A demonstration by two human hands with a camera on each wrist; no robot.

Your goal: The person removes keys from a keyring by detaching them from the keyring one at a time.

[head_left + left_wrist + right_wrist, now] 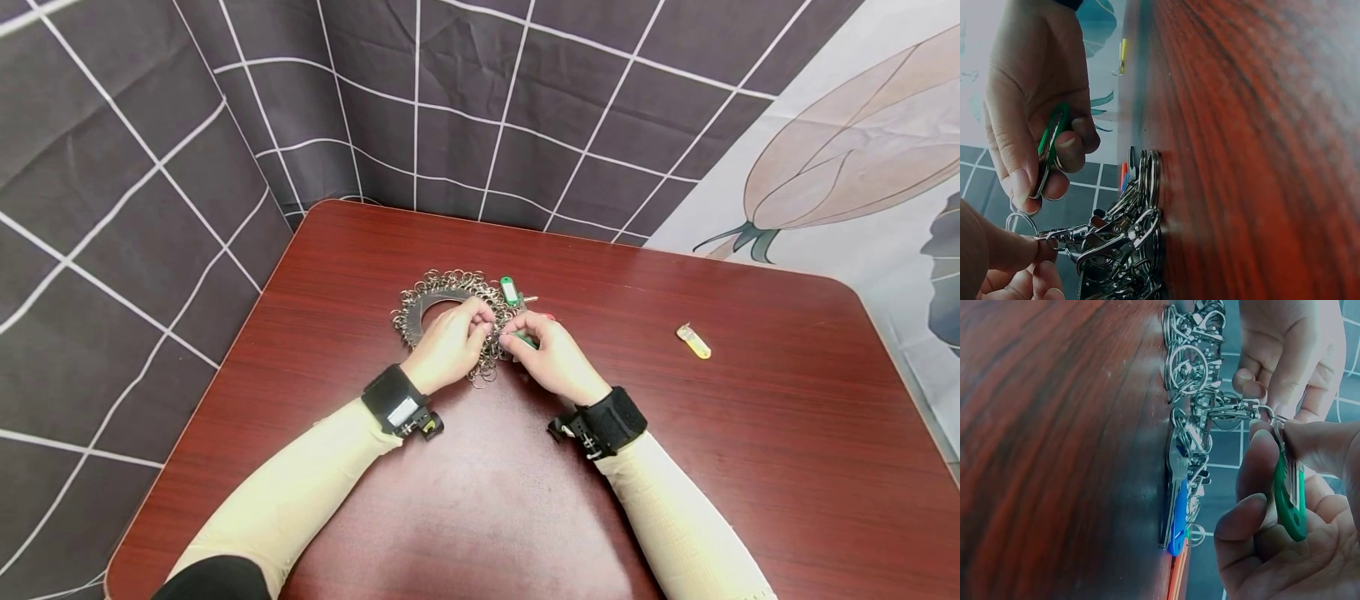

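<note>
Hands over key-ring pile (442,304) | left hand (450,346) pinches clasp (1094,240) | right hand (551,357) grips green tag (1288,500) (tabletop (750,433) below)

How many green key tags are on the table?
2: one green tag lying beside the ring holder, another green tag pinched in the right hand. More may be hidden.

the ring pile (442,304) lies mid-worktop (750,467); a lone tag (693,341) lies well apart to its right.
</note>
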